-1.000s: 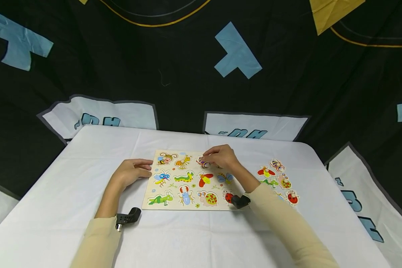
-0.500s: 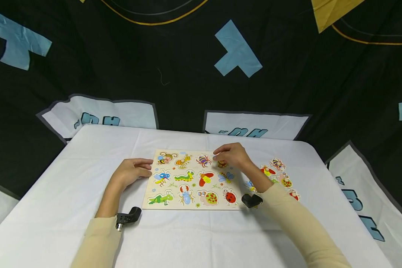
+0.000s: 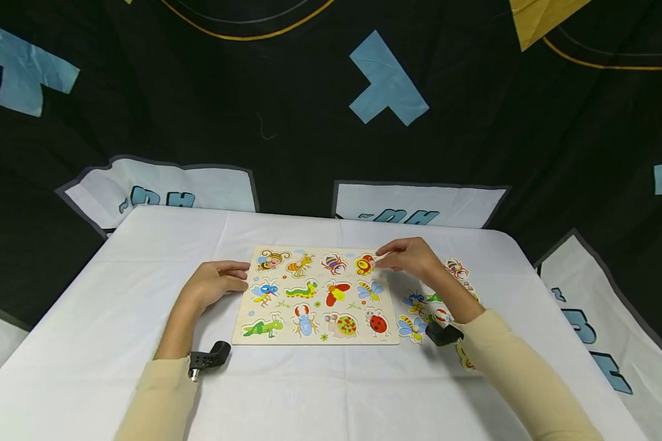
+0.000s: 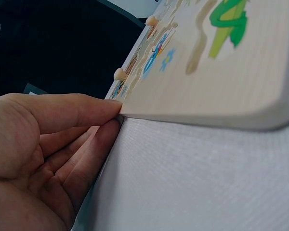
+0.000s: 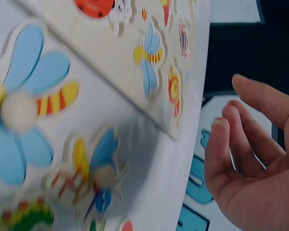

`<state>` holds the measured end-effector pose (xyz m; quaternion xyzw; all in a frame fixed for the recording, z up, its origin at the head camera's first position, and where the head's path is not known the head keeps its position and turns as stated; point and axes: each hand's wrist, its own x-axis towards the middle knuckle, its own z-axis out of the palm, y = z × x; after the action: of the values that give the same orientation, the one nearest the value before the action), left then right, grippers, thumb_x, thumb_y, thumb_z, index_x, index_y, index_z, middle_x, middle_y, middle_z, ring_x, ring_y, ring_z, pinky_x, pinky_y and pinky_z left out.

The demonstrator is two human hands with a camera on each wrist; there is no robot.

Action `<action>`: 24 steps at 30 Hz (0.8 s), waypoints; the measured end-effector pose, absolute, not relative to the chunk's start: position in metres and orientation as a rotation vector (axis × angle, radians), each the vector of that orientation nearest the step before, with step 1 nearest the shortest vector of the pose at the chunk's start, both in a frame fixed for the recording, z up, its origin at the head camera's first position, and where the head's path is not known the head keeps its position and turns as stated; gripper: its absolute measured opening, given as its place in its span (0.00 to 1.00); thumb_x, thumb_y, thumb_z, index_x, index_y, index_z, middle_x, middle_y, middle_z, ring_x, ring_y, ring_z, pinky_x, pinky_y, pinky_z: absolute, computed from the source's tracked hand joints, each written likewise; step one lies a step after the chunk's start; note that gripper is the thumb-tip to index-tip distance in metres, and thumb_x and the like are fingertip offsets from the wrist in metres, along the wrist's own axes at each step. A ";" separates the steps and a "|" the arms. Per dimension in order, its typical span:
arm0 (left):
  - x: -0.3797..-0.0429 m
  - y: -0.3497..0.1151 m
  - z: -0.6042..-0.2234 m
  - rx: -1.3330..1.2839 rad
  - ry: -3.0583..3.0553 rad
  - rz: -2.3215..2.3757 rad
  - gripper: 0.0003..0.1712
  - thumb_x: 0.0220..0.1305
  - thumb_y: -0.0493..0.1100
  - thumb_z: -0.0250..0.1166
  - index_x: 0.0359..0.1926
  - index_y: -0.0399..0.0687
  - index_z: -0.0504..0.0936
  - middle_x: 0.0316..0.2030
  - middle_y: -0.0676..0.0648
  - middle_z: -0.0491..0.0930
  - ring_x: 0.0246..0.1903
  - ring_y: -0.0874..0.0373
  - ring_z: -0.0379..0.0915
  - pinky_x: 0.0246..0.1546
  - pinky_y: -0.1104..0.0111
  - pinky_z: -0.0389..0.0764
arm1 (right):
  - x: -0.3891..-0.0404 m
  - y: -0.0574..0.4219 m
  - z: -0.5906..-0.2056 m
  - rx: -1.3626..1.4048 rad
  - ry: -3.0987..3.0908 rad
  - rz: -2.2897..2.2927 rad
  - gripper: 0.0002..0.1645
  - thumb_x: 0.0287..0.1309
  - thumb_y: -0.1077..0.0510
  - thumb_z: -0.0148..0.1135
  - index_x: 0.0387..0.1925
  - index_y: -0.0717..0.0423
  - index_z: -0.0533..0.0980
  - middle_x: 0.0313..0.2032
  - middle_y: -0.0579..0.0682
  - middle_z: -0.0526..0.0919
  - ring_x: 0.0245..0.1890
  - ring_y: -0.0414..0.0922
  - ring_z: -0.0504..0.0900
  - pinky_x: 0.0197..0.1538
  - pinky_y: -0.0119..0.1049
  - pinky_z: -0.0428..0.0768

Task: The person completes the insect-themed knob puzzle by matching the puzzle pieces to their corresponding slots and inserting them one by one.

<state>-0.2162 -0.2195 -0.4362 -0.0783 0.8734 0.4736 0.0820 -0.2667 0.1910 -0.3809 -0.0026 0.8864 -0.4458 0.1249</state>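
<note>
A wooden insect puzzle board [image 3: 295, 340] lies flat on the white table. My left hand [image 3: 212, 286] rests against its left edge; in the left wrist view, two digit tips of that hand [image 4: 58, 144] touch the board's edge [image 4: 221, 121]. Just off the top right corner hovers my right hand [image 3: 410, 257], beside the red-and-yellow picture [image 3: 365, 264], with nothing in its fingers. In the right wrist view the right hand [image 5: 260, 159] shows its thumb and fingers apart. Right of the board lie loose knobbed insect pieces, including a blue-winged bee [image 3: 412, 328] and a mosquito [image 3: 415, 301].
A spider piece [image 3: 455, 268] and several others lie partly under the right forearm. Two round knobs stand up from the board, one [image 4: 119, 74] near the left fingers. Each wrist wears a black camera mount, the left one [image 3: 209, 355] beside the sleeve. A dark curtain [image 3: 198, 110] hangs behind.
My right hand has moved right from the spider picture in the board's top row to past the top right corner, uncovering the pictures there. My left hand stays at the edge.
</note>
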 end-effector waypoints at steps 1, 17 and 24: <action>-0.216 -0.220 -0.436 -0.231 2.611 1.413 0.31 0.59 0.42 0.71 0.65 0.48 0.79 0.49 0.45 0.86 0.54 0.49 0.73 0.61 0.52 0.66 | -0.266 0.195 -0.380 -0.002 2.581 -1.276 0.20 0.54 0.51 0.75 0.49 0.50 0.86 0.42 0.48 0.90 0.48 0.52 0.83 0.56 0.53 0.77; -0.215 -0.221 -0.436 -0.200 2.612 1.418 0.32 0.59 0.41 0.72 0.65 0.47 0.79 0.50 0.44 0.85 0.55 0.50 0.73 0.60 0.55 0.67 | -0.253 0.250 -0.385 0.001 2.566 -1.152 0.25 0.56 0.45 0.73 0.54 0.51 0.84 0.47 0.49 0.87 0.48 0.52 0.79 0.57 0.49 0.78; -0.217 -0.221 -0.436 -0.181 2.616 1.426 0.32 0.59 0.41 0.72 0.65 0.46 0.79 0.49 0.44 0.86 0.53 0.52 0.75 0.58 0.59 0.69 | -0.246 0.271 -0.389 -0.055 2.575 -1.150 0.23 0.60 0.48 0.71 0.53 0.55 0.83 0.47 0.50 0.88 0.47 0.52 0.83 0.55 0.48 0.78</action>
<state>-0.2168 -0.2212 -0.4364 -0.0603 0.8738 0.4761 0.0783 -0.2456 0.2706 -0.3890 -0.0192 0.9013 -0.4023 0.1596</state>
